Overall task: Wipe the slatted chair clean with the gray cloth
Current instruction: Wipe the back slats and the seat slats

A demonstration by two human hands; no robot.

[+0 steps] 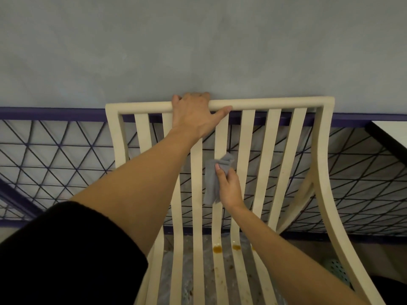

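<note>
1. Cloth: the gray cloth [211, 182] is soft and limp. It is bunched at the top and hangs loose below, lying against a middle slat of the chair back. It should conform to slat edges. Hold it by the bunched part so the free tail does not slip into the gaps.
2. Right hand [229, 186]: fingers and thumb are pinched on the cloth's bunch, pressing it to the slat.
3. Left hand [195, 115]: fingers are curled over the top rail [275, 102], thumb spread along its front, steadying the frame.
4. Chair: the cream slatted chair [326, 194] looks rigid and smooth-coated, so it should tolerate firm pressure. The top rail is a sound bracing point.
5. Remaining soil: brown stains [217, 249] sit on the lower slats near the seat, well below the cloth; these likely need harder rubbing.
</note>
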